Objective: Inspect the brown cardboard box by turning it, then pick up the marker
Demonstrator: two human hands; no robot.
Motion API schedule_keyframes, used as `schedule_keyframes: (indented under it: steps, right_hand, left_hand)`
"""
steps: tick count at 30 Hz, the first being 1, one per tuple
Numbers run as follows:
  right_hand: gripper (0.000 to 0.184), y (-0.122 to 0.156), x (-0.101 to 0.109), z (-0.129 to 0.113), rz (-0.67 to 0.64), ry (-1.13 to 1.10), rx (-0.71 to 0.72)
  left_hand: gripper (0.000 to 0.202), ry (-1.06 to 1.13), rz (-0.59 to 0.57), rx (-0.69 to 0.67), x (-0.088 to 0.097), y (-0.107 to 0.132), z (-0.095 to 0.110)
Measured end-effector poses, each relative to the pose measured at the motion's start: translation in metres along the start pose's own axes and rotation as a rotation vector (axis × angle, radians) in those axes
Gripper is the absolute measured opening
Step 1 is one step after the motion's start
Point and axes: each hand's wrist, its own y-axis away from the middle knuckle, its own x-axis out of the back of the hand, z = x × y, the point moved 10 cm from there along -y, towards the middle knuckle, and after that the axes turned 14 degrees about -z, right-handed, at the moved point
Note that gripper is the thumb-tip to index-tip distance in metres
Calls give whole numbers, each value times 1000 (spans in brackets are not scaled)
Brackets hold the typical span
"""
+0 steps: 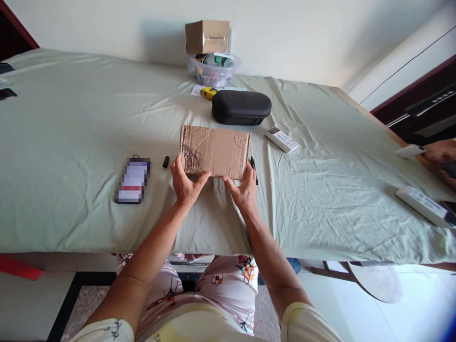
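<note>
A piece of brown cardboard, flat-faced and marked with black scribbles and curved lines, is held in front of me over the cloth. My left hand grips its left side near the lower corner, thumb along the bottom edge. On the lower right corner, my right hand has hold in the same way. A black marker lies beside the right fingers, partly hidden by them. Its black cap rests on the cloth left of the cardboard. Farther left lies a phone with its screen blurred.
Beyond the cardboard sit a black case, a yellow tape measure, and a clear plastic tub topped by a cardboard box. White devices lie to the right. Another person's hand shows at the right edge.
</note>
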Motion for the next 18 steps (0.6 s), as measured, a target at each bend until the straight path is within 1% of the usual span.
schedule_keyframes:
  steps: [2, 5, 7, 12, 16, 18]
  right_hand:
    - [97, 1, 1, 0, 10, -22, -29]
    - [87, 0, 0, 2, -35, -83, -64]
    - [78, -1, 2, 2, -53, -107, -69]
    - [63, -4, 11, -2, -25, -76, -23]
    - [58, -4, 11, -4, -23, -79, -10]
    - [58, -3, 11, -3, -4, -85, -24]
  left_hand:
    - [100, 5, -14, -1, 1, 0, 0]
    - [80, 9, -77, 19, 0, -4, -3]
    - [69, 1, -90, 31, 2, -6, -4]
    - [58, -10, -59, 7, 6, -9, -4]
    - [48, -10, -52, 3, 6, -10, -4]
    - [49, -26, -56, -7, 4, -9, -2]
